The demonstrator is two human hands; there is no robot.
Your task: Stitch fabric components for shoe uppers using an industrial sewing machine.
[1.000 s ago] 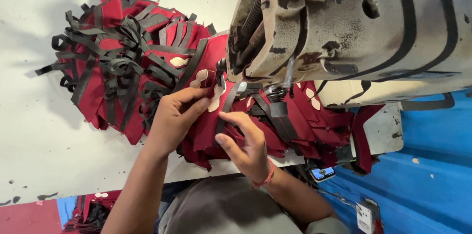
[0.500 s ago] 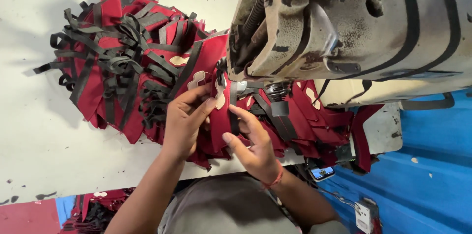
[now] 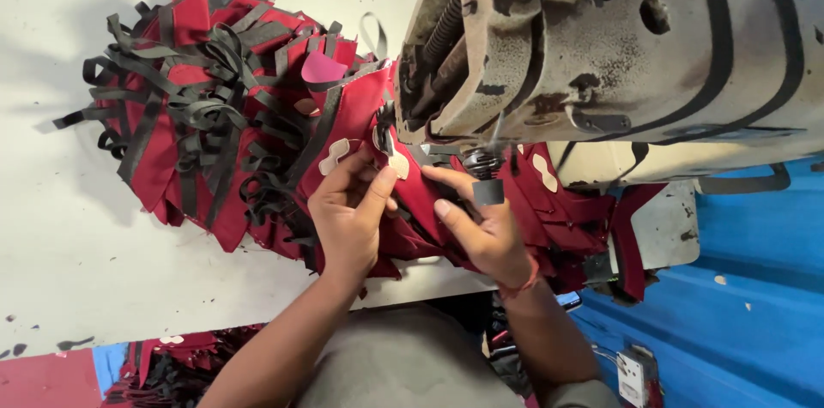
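A dark red fabric piece with a small cream oval patch (image 3: 390, 129) is pinned flat on the scuffed white work table (image 3: 69, 245), right under the head of the worn, rust-spotted grey sewing machine (image 3: 601, 48). The cloth looks like a woven maroon panel, creased and partly folded over itself, and a second cream patch (image 3: 333, 157) can be seen on it a bit further left. Its long axis seems to run from the pile on the left toward the needle area on the right, though the exact outline can't be made out since more red pieces are bunched around it.

The left hand (image 3: 348, 215) is laid on the fabric with fingers bent, the thumb and forefinger pinched on the cloth edge just beside the cream patch. The right hand (image 3: 481, 228) is pressed onto the same piece near the presser foot, fingers spread and pushing down rather than closed into a fist; a thin red-orange band (image 3: 519, 281) is worn at that wrist.

A big heap of red pieces tangled with black straps (image 3: 206, 125) is spread over the table to the left, touching the piece being handled. More red fabric (image 3: 592, 219) is draped off the right side under the machine.
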